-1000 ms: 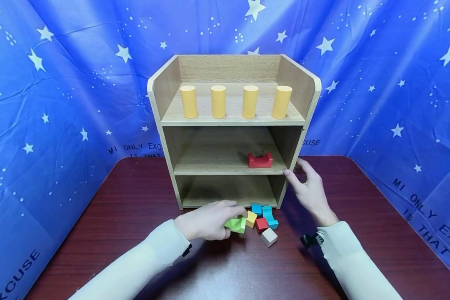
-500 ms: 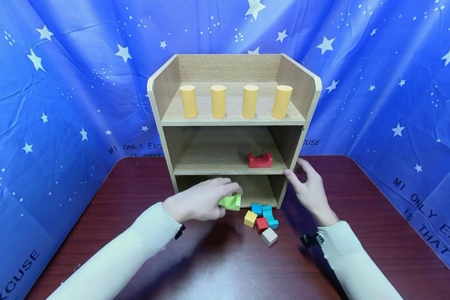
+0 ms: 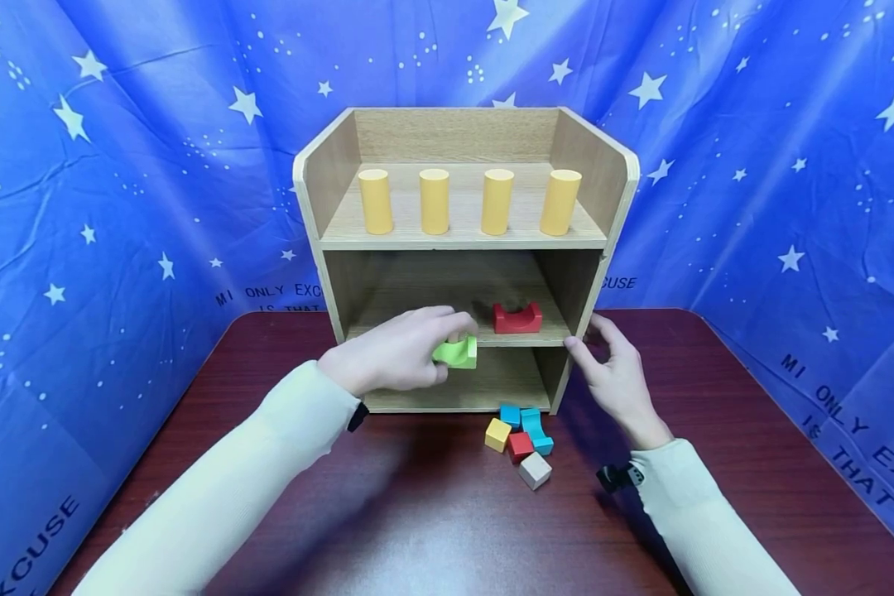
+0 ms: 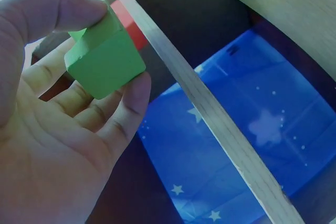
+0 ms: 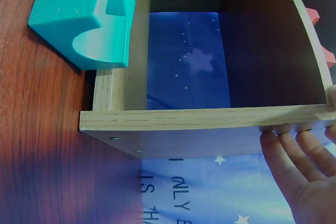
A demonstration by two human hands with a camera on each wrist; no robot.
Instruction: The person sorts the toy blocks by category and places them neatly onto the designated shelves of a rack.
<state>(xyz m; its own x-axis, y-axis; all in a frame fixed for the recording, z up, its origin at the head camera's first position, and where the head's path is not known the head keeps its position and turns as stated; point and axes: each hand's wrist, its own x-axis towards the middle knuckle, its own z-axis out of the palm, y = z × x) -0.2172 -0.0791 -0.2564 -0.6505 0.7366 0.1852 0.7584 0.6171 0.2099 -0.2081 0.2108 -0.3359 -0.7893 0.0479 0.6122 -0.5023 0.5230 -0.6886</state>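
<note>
In the head view my left hand (image 3: 398,348) grips a green arch block (image 3: 458,353) by its edge, raised in front of the small wooden shelf unit (image 3: 462,245) around its middle board. The left wrist view shows the thumb on one side of the green block (image 4: 107,64) and fingertips on the other. A red arch block (image 3: 517,319) rests on the middle board, to the right of that hand. My right hand (image 3: 618,377) touches the unit's right side panel, thumb at its front edge. Its straight fingers (image 5: 294,156) lie against the panel's outer face.
Several yellow cylinders (image 3: 434,202) stand in a row on the top board. On the dark red table (image 3: 432,513), before the unit, lie a teal arch block (image 3: 536,432) and yellow (image 3: 497,434), blue (image 3: 510,415), red (image 3: 520,447) and pale wood (image 3: 535,471) cubes.
My left hand has lifted the green arch block from beside the cubes on the table, up to the height of the middle board and slightly left. The right hand has stayed in place.
</note>
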